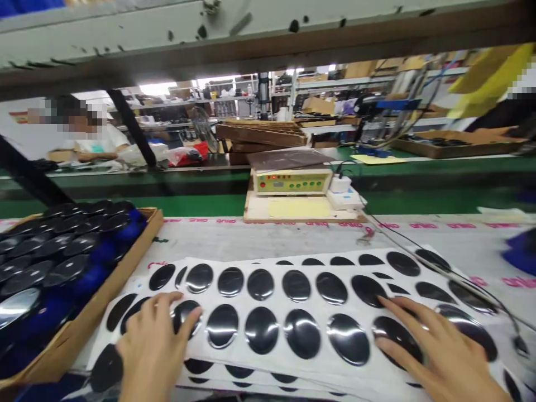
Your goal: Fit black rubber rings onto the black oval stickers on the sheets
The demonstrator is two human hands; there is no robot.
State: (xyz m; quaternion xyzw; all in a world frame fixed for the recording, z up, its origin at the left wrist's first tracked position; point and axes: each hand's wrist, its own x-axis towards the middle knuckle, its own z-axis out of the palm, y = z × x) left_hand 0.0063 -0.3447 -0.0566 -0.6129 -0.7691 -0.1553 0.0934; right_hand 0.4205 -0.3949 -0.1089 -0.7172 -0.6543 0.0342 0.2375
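Note:
White sheets (pixel 276 301) bearing rows of glossy black round stickers (pixel 302 333) lie in a loose, overlapping stack on the bench before me. My left hand (pixel 153 335) rests at the left part of the top sheet, thumb and fingers apart around one black disc. Over the right part of that sheet, my right hand (pixel 435 340) is spread, its fingertips touching or just above two discs. Neither hand grips anything that I can see. Left of the sheets stands a cardboard box (pixel 121 268) packed with blue round pieces with shiny black tops (pixel 69 268).
Behind the sheets, a yellow-fronted control unit (pixel 293 183) sits on a wooden board, with a white power adapter (pixel 344 192). A cable (pixel 402 243) crosses the right side of the sheets. A shelf beam (pixel 251 50) hangs overhead. Across the green belt, a person (pixel 98 137) sits at left.

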